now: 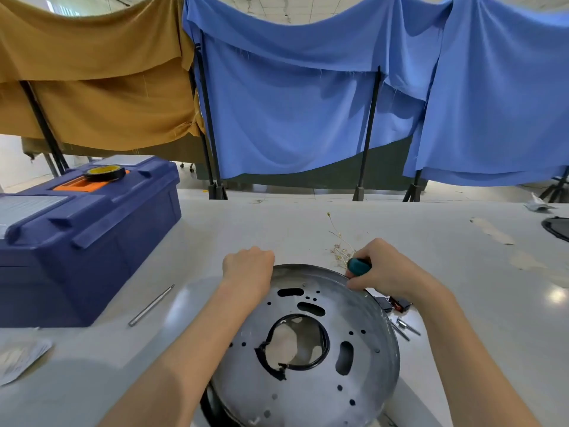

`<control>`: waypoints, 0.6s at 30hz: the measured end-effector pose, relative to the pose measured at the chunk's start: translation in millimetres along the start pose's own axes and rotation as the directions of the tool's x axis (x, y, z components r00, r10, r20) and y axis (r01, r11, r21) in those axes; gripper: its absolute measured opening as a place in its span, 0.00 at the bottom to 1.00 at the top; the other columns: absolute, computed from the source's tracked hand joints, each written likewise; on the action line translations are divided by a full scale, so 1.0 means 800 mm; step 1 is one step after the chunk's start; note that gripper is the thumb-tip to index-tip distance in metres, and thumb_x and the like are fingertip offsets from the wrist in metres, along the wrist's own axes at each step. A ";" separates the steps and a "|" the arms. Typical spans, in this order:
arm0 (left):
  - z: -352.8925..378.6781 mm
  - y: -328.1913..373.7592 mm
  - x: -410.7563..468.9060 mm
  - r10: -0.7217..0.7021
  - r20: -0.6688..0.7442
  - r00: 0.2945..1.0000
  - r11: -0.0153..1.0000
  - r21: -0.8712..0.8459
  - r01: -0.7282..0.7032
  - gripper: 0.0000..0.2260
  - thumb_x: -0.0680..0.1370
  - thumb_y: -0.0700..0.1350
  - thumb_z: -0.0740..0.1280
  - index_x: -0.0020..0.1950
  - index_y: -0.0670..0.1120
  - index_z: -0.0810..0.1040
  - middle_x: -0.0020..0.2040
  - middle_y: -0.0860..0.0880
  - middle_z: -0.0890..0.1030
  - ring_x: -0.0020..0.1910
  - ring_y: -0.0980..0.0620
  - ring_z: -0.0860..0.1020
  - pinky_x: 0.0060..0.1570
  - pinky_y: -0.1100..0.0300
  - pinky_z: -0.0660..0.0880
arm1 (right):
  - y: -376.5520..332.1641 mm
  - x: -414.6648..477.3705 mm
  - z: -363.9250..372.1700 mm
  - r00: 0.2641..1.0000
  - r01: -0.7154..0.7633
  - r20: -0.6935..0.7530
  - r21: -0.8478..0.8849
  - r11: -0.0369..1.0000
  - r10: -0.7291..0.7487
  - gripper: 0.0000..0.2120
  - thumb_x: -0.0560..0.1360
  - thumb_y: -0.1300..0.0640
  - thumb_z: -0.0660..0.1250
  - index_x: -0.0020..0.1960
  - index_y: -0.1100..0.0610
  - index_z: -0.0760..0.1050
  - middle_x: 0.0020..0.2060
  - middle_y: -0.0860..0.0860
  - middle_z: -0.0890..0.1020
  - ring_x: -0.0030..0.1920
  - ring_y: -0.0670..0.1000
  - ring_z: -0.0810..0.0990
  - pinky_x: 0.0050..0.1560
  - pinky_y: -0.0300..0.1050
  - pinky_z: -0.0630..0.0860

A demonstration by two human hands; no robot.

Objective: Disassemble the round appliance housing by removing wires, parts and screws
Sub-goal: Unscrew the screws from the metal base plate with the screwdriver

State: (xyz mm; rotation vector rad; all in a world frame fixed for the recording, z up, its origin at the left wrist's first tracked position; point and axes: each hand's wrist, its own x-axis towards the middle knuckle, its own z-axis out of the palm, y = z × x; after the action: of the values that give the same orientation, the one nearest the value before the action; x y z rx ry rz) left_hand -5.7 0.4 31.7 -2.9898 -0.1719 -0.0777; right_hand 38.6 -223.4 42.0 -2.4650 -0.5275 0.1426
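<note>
I find the round housing (pixel 369 380) tilted toward me at the near edge of the table (pixel 462 288). It is a stiff pressed-metal dish, which I judge light, smooth-faced and sharp at its cut-outs, so the rim is the safest hold. My left hand (pixel 248 266) curls over the far rim. My right hand (pixel 385 269) is closed round a teal-handled screwdriver (pixel 358 266) at the rim, its tip hidden, so engagement is unconfirmed. Loose wires (pixel 340 248) lie just beyond, and screws (pixel 406 328) to the right.

Blue toolbox (pixel 123 241) with tape roll (pixel 106 173); draped cloths (pixel 308 103) behind
</note>
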 end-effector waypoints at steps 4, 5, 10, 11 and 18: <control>0.007 0.008 0.001 0.095 0.019 0.995 0.953 -0.291 -0.086 0.15 0.80 0.52 0.63 0.65 0.49 0.72 0.60 0.45 0.76 0.58 0.43 0.75 0.51 0.54 0.71 | 0.000 0.002 0.000 0.998 0.000 0.062 -0.082 0.997 0.005 0.13 0.67 0.59 0.74 0.34 0.66 0.72 0.28 0.54 0.68 0.29 0.51 0.64 0.32 0.44 0.63; 0.013 0.010 0.000 0.123 0.004 0.992 0.929 -0.352 -0.114 0.15 0.80 0.53 0.63 0.65 0.51 0.72 0.59 0.45 0.77 0.57 0.43 0.75 0.52 0.53 0.72 | -0.001 0.002 -0.003 0.998 0.003 0.063 -0.100 0.995 0.004 0.15 0.68 0.57 0.75 0.34 0.65 0.72 0.28 0.55 0.69 0.29 0.52 0.65 0.32 0.44 0.64; 0.035 0.007 0.003 0.120 -0.124 0.985 0.900 -0.405 -0.160 0.13 0.79 0.54 0.63 0.63 0.53 0.73 0.55 0.49 0.81 0.54 0.46 0.76 0.47 0.55 0.70 | -0.026 -0.005 -0.015 0.709 0.282 -0.701 0.179 0.942 -0.079 0.09 0.76 0.52 0.68 0.42 0.57 0.75 0.28 0.47 0.79 0.28 0.47 0.75 0.32 0.42 0.74; 0.036 0.007 0.003 0.115 -0.144 0.983 0.900 -0.403 -0.164 0.13 0.79 0.54 0.63 0.62 0.53 0.73 0.54 0.49 0.81 0.53 0.46 0.77 0.45 0.56 0.69 | -0.034 -0.009 -0.019 0.561 0.427 -0.828 0.264 0.865 -0.024 0.09 0.77 0.53 0.66 0.42 0.57 0.75 0.28 0.47 0.79 0.27 0.47 0.75 0.32 0.41 0.74; 0.047 0.012 0.007 0.086 -0.250 0.965 0.920 -0.351 -0.172 0.10 0.80 0.51 0.60 0.60 0.53 0.73 0.49 0.48 0.81 0.50 0.45 0.77 0.42 0.56 0.64 | -0.044 -0.007 -0.004 0.587 0.534 -0.774 0.592 0.603 0.239 0.23 0.78 0.45 0.61 0.32 0.59 0.75 0.23 0.47 0.78 0.24 0.45 0.75 0.24 0.34 0.69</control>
State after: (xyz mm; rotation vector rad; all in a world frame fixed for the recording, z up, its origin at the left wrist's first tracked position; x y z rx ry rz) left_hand 2.4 -2.9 -6.2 -3.3205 0.0796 -0.4936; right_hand 22.2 -201.7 64.7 -1.3100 -0.1862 -0.6900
